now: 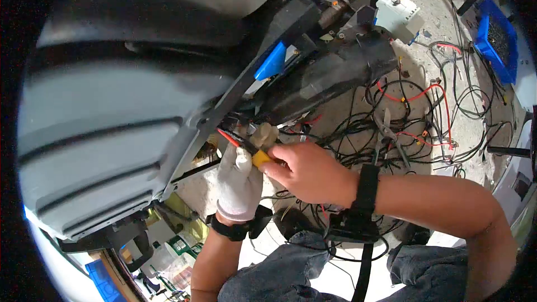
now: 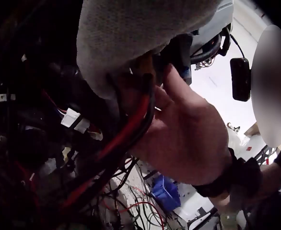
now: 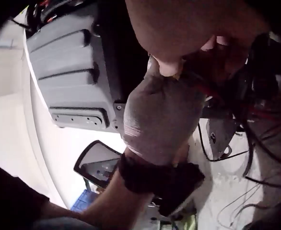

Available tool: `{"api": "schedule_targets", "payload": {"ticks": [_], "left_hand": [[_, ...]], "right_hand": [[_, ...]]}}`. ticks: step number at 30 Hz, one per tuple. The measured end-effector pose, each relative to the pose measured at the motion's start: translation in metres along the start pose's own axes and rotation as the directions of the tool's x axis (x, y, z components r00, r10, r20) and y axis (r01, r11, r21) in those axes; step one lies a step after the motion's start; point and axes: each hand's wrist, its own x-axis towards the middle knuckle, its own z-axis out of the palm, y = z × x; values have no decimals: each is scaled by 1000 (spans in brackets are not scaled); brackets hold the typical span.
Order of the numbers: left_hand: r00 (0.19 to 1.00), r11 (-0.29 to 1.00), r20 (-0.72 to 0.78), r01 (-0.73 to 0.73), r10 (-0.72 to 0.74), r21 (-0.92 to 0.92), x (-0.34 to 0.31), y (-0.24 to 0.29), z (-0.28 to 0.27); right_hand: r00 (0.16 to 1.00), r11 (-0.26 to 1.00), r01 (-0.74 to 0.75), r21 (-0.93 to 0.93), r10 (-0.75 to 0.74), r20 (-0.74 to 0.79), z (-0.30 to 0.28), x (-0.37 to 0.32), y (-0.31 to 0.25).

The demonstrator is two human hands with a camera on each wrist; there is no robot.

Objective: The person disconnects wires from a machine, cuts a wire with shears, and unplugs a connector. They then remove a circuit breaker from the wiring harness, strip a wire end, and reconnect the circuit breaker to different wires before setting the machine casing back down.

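My bare right hand [image 1: 316,173] pinches a yellow plug connector [image 1: 260,158] between thumb and fingers. A thick red wire [image 1: 228,137] and a black wire run from the plug up under the machine's frame. In a white knit glove, my left hand [image 1: 238,182] grips these wires just beside the plug, so the two hands nearly meet. The left wrist view shows red and black cables [image 2: 139,112] passing in front of the right palm [image 2: 183,134]. From the right wrist, the glove [image 3: 162,115] hides most of the plug.
A large grey ribbed panel [image 1: 106,128] fills the left, edged by a black frame bar. Tangled black and red cables [image 1: 358,128] cover the floor, with metal cutters [image 1: 385,126] lying on them. A blue bin [image 1: 497,45] stands far right. A black cylindrical housing [image 1: 330,78] lies above the hands.
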Motion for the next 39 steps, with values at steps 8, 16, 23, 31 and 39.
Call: {"api": "schedule_targets", "payload": {"ticks": [8,16,23,31,39], "left_hand": [[854,325,128,325,-505,-888,3,12,9],[857,162,187,296,-480,-941,-1,9,9],[849,106,133,216,-512,-971,-2,9,28],[876,125,187,267,-445,-956,4,15,17],[805,144,142,272,-576,-952,7,28,17]], "right_hand": [[984,998,54,-24,-57,-171,22,-5,13],[991,999,32,37,-26,-132,15,-7,1],[990,946,-141,292,138,29,6,-7,5],[999,993,-11,118,16,-43,10,-7,7],[997,998,28,59,-24,-68,14,-6,9]]}}
